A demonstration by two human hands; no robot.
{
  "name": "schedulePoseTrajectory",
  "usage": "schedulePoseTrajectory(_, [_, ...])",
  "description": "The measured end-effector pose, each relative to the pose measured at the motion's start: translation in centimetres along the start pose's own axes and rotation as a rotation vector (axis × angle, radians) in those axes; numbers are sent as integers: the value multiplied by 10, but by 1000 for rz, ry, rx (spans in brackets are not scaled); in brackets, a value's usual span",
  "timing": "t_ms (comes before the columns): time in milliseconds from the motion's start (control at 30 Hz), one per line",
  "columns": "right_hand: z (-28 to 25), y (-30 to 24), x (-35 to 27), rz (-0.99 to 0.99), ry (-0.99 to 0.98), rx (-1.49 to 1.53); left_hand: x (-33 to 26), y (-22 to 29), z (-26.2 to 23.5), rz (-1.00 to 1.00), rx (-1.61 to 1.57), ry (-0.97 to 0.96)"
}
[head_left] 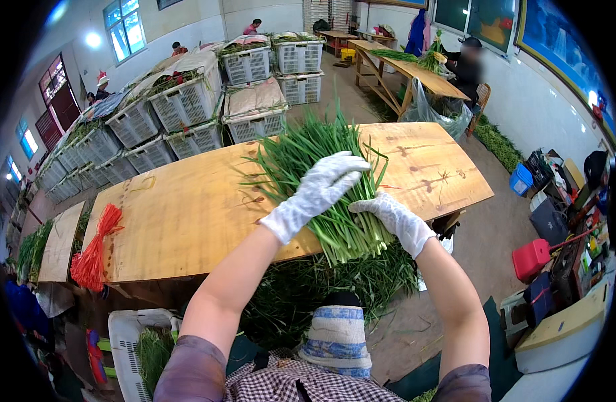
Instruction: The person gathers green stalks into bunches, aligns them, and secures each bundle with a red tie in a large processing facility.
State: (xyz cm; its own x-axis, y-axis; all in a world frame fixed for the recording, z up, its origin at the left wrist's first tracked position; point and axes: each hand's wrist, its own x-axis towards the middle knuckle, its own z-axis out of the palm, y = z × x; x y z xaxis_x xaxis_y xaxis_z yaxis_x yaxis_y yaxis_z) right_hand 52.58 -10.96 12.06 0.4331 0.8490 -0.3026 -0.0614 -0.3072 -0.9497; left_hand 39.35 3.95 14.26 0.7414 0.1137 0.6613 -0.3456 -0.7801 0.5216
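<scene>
A thick bundle of green chives [321, 144] lies across the wooden table [187, 221], leaf tips toward the far side and pale cut stems toward me. My left hand [325, 184], in a white glove, rests on top of the leaves with its fingers stretched out and apart. At the right side of the stems, my gloved right hand [395, 218] closes around the bundle's edge; some of its fingers are hidden by the stalks. Both forearms reach in from the lower edge.
Red plastic ties [97, 248] hang at the table's left end. Loose greens [288, 295] pile below the near edge, beside a white crate [124, 342]. Stacked crates [181, 104] stand beyond. A person [465, 70] works at another table [422, 77]. A red dustpan [530, 260] stands right.
</scene>
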Motion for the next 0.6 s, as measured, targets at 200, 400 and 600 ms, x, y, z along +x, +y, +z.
schedulePoseTrajectory(200, [-26,-39,-39,-17,96,-579,25,-57,52,-194,358,-640])
schedulePoseTrajectory(400, [-43,43,-35,-275,164,-646,34,-44,60,-156,375,-732])
schedulePoseTrajectory(600, [-115,44,26,-337,581,-993,31,-38,66,-249,442,-716])
